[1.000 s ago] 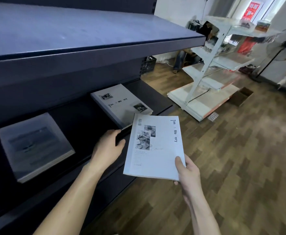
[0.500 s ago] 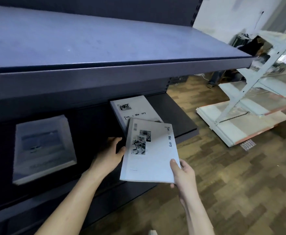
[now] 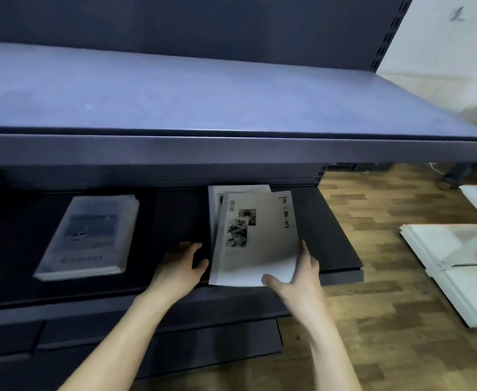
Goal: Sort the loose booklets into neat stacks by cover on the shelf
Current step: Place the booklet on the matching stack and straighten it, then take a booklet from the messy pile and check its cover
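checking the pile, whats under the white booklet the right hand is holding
Under the white booklet a second white booklet shows only its top edge and left corner. The rest of its cover is hidden.

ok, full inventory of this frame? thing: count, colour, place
white "Time Memory" booklet: 1, white with black photos, held over the right stack
right stack of matching white booklets: 1, white, lower shelf, mostly hidden
left stack of grey-blue photo-cover booklets: 1, grey-blue, lower shelf left
dark metal shelving unit: 1, dark grey, fills the frame
wood-pattern floor: 1, brown, right
white panels: several, white, on the floor far right
left hand: 1, on the lower shelf beside the booklet
right hand: 1, grips the booklet's near corner
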{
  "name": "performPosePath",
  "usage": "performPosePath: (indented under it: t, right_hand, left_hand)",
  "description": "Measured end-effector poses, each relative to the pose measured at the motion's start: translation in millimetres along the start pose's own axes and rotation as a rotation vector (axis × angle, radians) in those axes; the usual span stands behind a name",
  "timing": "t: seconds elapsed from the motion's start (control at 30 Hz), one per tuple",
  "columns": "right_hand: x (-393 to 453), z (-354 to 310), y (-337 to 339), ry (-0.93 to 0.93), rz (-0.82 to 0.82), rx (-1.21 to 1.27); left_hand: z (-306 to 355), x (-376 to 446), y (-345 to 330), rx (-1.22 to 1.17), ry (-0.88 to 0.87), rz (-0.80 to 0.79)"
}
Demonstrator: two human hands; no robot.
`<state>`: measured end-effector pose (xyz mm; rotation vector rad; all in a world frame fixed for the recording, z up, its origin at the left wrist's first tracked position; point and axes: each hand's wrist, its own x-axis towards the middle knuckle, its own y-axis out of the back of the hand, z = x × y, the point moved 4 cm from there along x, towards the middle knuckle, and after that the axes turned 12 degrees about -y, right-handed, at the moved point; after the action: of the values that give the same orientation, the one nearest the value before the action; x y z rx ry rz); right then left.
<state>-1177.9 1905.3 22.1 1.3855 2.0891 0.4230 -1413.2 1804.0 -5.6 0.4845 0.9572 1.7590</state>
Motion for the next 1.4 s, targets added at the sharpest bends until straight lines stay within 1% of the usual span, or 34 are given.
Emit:
performPosePath:
  t: [0.07,0.17,0.3,0.37,0.47,0.8,0.87,0.93,1.0,1.07,1.17,1.3,1.4]
  right_hand:
    - [13.5,-2.8,0.2,0.048,-0.009,-0.049]
    - [32.3,-3.9,1.1,0.088,0.028,-0.082]
    - [49.8,3.5,-3.6,0.101,0.068,-0.244]
    - [54.4,6.2,-6.8,0.101,0.052,-0.316]
    - [60.7,8.7,-11.3,0.090,0.030,-0.355]
    - [67.9,14.7,-12.0,0.107,0.011,-0.345]
    - [68.7,13.9,-12.5,0.095,0.008,-0.379]
    - [66.9,10.9,-12.1,0.109,0.040,-0.399]
    - [61.6,3.2,-12.4,0.166,0.072,-0.371]
    - [53.0,-6.9,-17.0,0.240,0.036,-0.372]
    - [38.7,-22.2,-28.6,0.352,-0.070,-0.428]
    - [18.9,-42.5,-46.0,0.481,-0.185,-0.409]
    - [-1.4,-58.4,-60.4,0.542,-0.266,-0.406]
  left_hand:
    - [0.5,2.5,1.8,0.021,0.019,0.033]
    - [3.4,5.1,6.3,0.046,0.033,0.070]
    - [9.1,11.4,11.9,0.069,0.037,0.100]
    - [12.5,15.0,13.2,0.081,0.042,0.111]
    - [17.0,18.6,14.3,0.075,0.044,0.123]
    - [23.5,14.4,8.9,0.071,0.058,0.121]
    - [25.6,11.1,7.6,0.075,0.061,0.127]
    - [28.3,6.0,7.0,0.092,0.069,0.133]
    - [29.7,-0.3,8.0,0.130,0.080,0.146]
    - [30.9,-8.4,10.7,0.184,0.093,0.172]
    - [32.9,-24.9,16.8,0.287,0.121,0.214]
    - [32.0,-53.6,25.0,0.398,0.161,0.299]
    - [28.7,-74.6,31.4,0.421,0.180,0.361]
